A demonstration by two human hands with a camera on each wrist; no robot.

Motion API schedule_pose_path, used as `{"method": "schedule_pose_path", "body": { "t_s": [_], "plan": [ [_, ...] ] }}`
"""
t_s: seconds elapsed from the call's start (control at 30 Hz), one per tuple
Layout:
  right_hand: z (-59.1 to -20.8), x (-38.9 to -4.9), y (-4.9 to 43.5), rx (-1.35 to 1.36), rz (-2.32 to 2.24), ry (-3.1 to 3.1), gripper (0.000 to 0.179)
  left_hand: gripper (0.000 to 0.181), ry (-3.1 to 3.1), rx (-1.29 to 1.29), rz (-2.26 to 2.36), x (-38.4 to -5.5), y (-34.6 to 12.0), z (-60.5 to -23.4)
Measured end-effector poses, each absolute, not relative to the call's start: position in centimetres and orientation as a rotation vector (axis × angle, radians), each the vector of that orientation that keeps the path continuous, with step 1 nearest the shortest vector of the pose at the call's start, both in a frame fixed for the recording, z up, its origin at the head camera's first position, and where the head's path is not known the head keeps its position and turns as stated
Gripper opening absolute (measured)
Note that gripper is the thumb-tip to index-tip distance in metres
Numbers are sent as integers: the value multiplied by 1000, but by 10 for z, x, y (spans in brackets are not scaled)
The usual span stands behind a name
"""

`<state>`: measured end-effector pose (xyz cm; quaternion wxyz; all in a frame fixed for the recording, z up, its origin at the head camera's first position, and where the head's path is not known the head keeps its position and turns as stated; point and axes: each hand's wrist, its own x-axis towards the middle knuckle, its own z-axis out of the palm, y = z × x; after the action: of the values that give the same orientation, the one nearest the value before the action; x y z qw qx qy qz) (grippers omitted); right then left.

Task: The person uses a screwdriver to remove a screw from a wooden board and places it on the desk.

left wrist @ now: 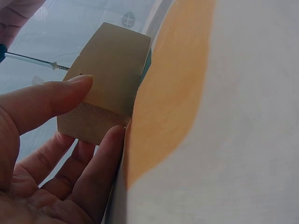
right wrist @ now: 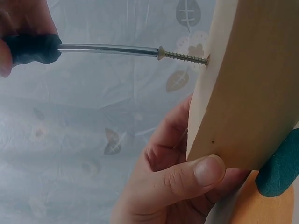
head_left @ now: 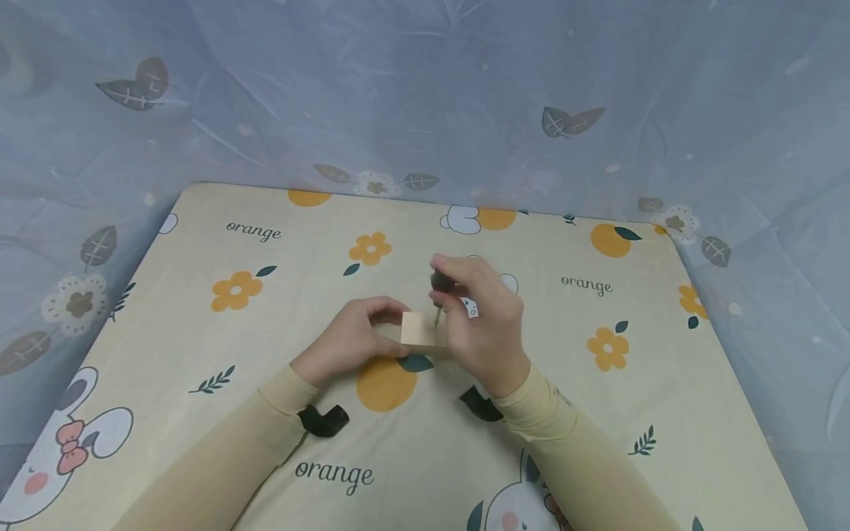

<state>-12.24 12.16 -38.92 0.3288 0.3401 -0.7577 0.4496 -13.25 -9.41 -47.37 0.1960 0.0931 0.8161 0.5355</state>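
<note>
The left hand [head_left: 355, 338], well inside the left edge of the surface [head_left: 173, 317], grips a wooden block [head_left: 417, 330]; a screw [right wrist: 184, 58] stands in its top, under a screwdriver [head_left: 441, 282] grasped by the right hand [head_left: 488, 321], which hides the block's right end in the head view. Room extends rightward; the near edge is cut off.

Held a screwdriver [right wrist: 110, 49] in the right hand [right wrist: 28, 18] against a screw [right wrist: 184, 57] point-first in a wooden block [right wrist: 247, 84] and gripped the block's end with the left hand [right wrist: 156, 186].
</note>
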Motion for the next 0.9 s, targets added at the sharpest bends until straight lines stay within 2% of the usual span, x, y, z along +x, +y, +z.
{"method": "schedule_pose_path", "body": {
  "t_s": [0.3,0.6,0.9],
  "plan": [
    [-392,-121,121,920,1258,-1991,36,50,2287,265,1496,-132,-94,-473],
    [-394,-122,118,906,1278,-1951,47,51,2281,276,1512,-131,-95,-473],
    [-396,-122,120,847,1131,-1922,39,48,2304,288,1495,-132,-94,-474]
  ]
}}
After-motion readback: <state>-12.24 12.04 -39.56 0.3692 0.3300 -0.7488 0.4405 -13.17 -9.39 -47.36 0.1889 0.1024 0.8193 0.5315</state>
